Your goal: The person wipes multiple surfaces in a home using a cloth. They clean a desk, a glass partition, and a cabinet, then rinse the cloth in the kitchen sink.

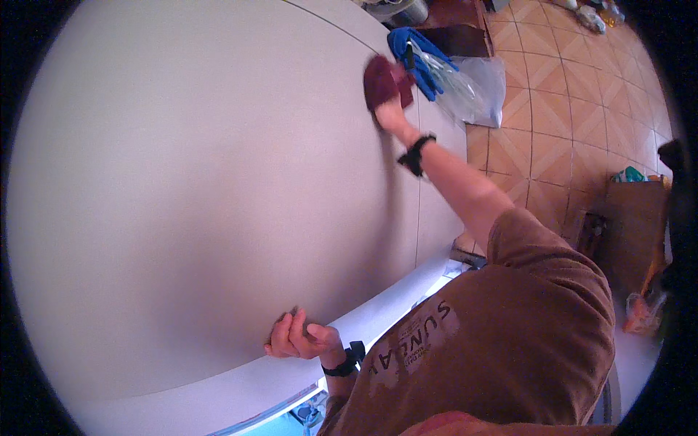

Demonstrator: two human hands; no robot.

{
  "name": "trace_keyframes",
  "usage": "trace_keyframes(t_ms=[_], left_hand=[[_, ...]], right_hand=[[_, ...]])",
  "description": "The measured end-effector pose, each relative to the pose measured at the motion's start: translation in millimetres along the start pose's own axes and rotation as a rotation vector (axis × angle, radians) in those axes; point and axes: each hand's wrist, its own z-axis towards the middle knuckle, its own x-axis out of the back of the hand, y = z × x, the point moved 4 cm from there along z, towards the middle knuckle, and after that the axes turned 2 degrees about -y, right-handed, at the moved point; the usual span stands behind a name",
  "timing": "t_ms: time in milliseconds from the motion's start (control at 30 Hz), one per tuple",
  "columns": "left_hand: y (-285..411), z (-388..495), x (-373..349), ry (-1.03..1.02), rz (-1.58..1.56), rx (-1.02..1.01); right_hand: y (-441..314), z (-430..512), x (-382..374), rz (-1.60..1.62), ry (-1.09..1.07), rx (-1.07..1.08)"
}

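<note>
A large pale smooth panel (pixel 218 163) with thin seams fills the left and middle of the view. Near its upper right seam, my right hand (pixel 390 111) holds a bunched maroon cloth (pixel 381 82) against the surface; the cloth covers most of the fingers. My left hand (pixel 300 337) is by the panel's lower edge, fingers loosely curled with gaps between them, and no object shows in it. Whether it touches the panel is unclear. Black bands circle both wrists. Just beyond the maroon cloth lie a blue cloth (pixel 406 42) and a clear plastic bag (pixel 485 90).
Tiled floor (pixel 551 103) spans the upper right. A metal pot (pixel 409 13) stands at the top, beside dark reddish furniture (pixel 455 13). A brown cabinet (pixel 632 229) is at the right, with a bag (pixel 630 174) on top. Small bagged things (pixel 591 19) lie at the top right.
</note>
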Motion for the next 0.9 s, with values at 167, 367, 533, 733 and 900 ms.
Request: trace_keyframes(t_ms=[167,367,533,733,900], left_hand=[[-10,-24,12,-0.063,0.051,0.078],[-15,-31,16,0.021,0.0,0.057],[-18,-35,14,0.06,-0.055,0.046],[-16,-27,8,0.084,-0.091,0.071],[-21,-45,6,0.178,-0.102,0.095]], right_hand=[[-177,-214,12,0.468,-0.304,-0.273],[-361,-73,24,0.215,-0.78,0.47],[-302,147,-7,0.189,-0.04,0.458],[-108,107,-9,-0.069,-0.074,-0.012],[-234,-160,12,0.2,-0.575,-0.014]])
